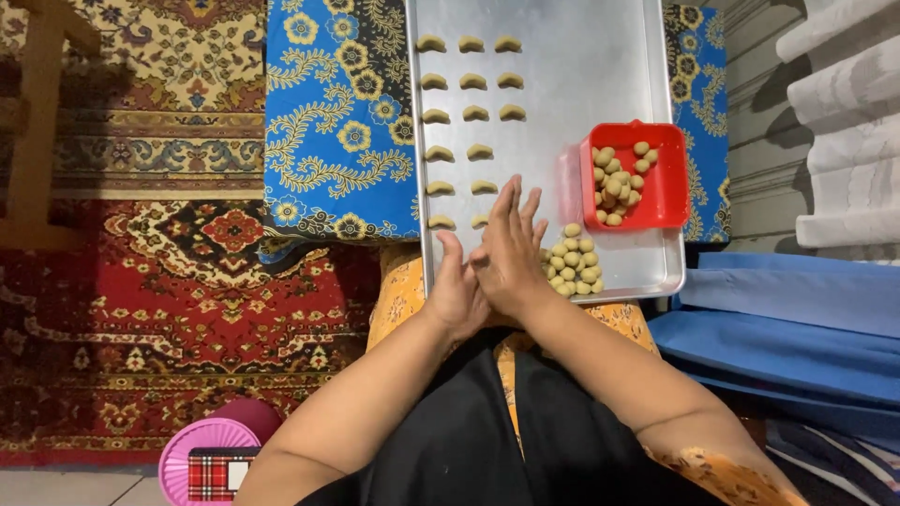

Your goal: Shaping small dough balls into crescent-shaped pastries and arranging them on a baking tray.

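A patterned red carpet is spreading across the floor on the left, and a blue cloth with yellow flowers is lying over it in the middle. On that cloth a long metal baking tray is stretching away from the person, its near edge sitting just above their lap. To the right, folded blue bedding is stacking up beside the tray.

Now the hands: the left hand and the right hand are pressing together palm to palm over the tray's near end, fingers stretched out straight and pointing far; whatever lies between the palms is hidden, so I cannot tell if they are gripping anything.

At the tray's right edge a small red tub is holding round dough balls. Just near of it, a loose heap of dough balls is sitting on the tray, right beside the right hand. Down the tray's left side, crescent-shaped dough pieces are lining up in rows, far to near.
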